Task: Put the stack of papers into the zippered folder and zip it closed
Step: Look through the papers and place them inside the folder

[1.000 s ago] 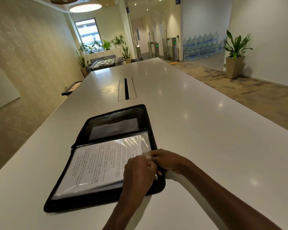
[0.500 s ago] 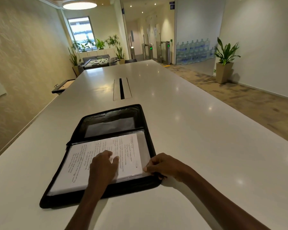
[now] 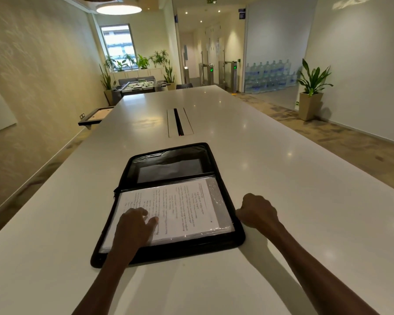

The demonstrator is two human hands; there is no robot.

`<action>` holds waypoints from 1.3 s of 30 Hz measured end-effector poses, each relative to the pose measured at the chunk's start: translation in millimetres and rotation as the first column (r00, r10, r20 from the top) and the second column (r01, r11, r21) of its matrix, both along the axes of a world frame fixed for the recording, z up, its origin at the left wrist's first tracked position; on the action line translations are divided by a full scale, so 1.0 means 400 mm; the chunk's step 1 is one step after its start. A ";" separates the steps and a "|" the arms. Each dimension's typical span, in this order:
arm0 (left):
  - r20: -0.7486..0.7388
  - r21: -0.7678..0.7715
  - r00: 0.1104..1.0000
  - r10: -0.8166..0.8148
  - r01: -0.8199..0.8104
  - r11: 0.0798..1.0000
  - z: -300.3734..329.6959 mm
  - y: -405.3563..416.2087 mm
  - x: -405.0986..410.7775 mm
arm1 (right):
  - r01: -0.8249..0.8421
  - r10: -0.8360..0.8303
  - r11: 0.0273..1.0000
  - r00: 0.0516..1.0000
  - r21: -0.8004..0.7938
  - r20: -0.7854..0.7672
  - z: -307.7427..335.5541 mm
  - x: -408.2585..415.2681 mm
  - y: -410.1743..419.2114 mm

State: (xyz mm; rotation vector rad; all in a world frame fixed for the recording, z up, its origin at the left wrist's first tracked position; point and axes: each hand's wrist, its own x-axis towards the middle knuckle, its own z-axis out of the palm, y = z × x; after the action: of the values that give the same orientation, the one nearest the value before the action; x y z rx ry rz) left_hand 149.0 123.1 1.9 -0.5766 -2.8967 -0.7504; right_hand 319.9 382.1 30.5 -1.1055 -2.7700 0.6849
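One printed stack of papers (image 3: 168, 212), text too small to read.

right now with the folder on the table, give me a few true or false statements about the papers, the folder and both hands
1. The zippered folder lies open on the table. True.
2. The stack of papers sits on the table beside the folder. False: it lies inside the folder's near half.
3. The left hand rests on the papers. True.
4. The right hand lies flat on the papers. False: it is curled at the folder's right edge.
5. The far half holds papers too. False: only a dark pocket shows.
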 end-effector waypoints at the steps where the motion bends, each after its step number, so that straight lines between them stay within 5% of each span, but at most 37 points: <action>1: -0.029 0.029 0.999 -0.020 0.021 0.999 0.000 -0.011 -0.013 | 0.020 -0.013 0.992 0.998 0.122 -0.057 -0.001 -0.005 -0.007; 6: -0.094 -0.019 0.985 -0.148 0.146 0.989 -0.012 -0.040 -0.068 | -0.201 0.230 0.973 0.904 0.115 -0.360 -0.022 -0.098 -0.065; 15: 0.065 -0.284 0.971 -0.230 0.239 0.928 -0.110 -0.087 -0.095 | -0.372 0.366 0.916 0.928 0.148 0.063 -0.168 -0.133 -0.100; 28: 0.101 -0.325 0.960 -0.261 0.280 0.903 -0.118 -0.120 -0.079 | -0.340 0.323 0.920 0.940 0.197 0.114 -0.183 -0.092 -0.079; 34: 0.165 -0.264 0.953 -0.254 0.291 0.920 -0.100 -0.122 -0.087 | -0.340 0.328 0.929 0.939 0.142 0.107 -0.178 -0.092 -0.074; 39: 0.110 0.134 0.982 -0.152 0.137 0.982 -0.025 -0.108 -0.144 | -0.274 0.276 0.961 0.959 0.048 -0.059 -0.120 -0.128 -0.071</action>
State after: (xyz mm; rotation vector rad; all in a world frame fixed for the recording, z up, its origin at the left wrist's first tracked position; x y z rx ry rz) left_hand 91.6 79.9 -8.0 -0.7584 -2.9108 -1.0122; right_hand 268.9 353.5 -17.6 -0.6819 -2.8952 0.6739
